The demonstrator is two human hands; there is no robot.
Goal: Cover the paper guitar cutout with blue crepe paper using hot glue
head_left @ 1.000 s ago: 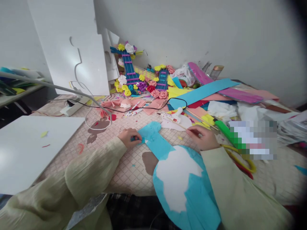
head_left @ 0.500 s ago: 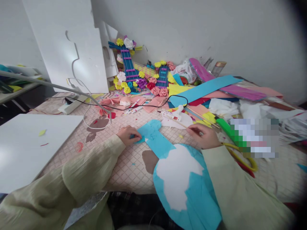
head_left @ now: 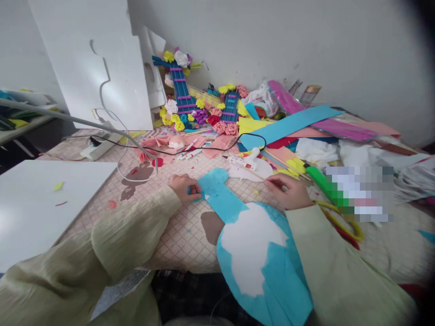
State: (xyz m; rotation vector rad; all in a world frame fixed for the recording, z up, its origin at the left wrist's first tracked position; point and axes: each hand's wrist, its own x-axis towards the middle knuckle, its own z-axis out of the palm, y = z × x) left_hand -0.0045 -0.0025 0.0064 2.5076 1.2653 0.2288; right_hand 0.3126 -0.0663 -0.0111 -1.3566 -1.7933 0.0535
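A guitar-shaped cutout (head_left: 231, 201) lies in front of me, covered in blue crepe paper, with bare white (head_left: 254, 249) showing in the middle of its round body. At the tip of its neck, my left hand (head_left: 186, 188) is closed, pinching a bit of the blue paper. My right hand (head_left: 288, 191) holds a thin wooden stick (head_left: 253, 172) between thumb and fingers, pointing up and left. Just beyond the stick, a white glue gun (head_left: 250, 159) rests on a white piece of card (head_left: 238, 173).
Two decorated paper guitars (head_left: 181, 88) with crepe flowers lean at the back. A lamp arm (head_left: 84, 121) reaches in from the left over a white board (head_left: 44, 203). A green cutter (head_left: 322, 183), yellow-handled scissors (head_left: 353, 228) and a blue paper strip (head_left: 295, 127) lie right.
My left hand has shifted slightly right, nearer the blue neck tip, still pinching the paper. My right hand and the stick stay almost in place.
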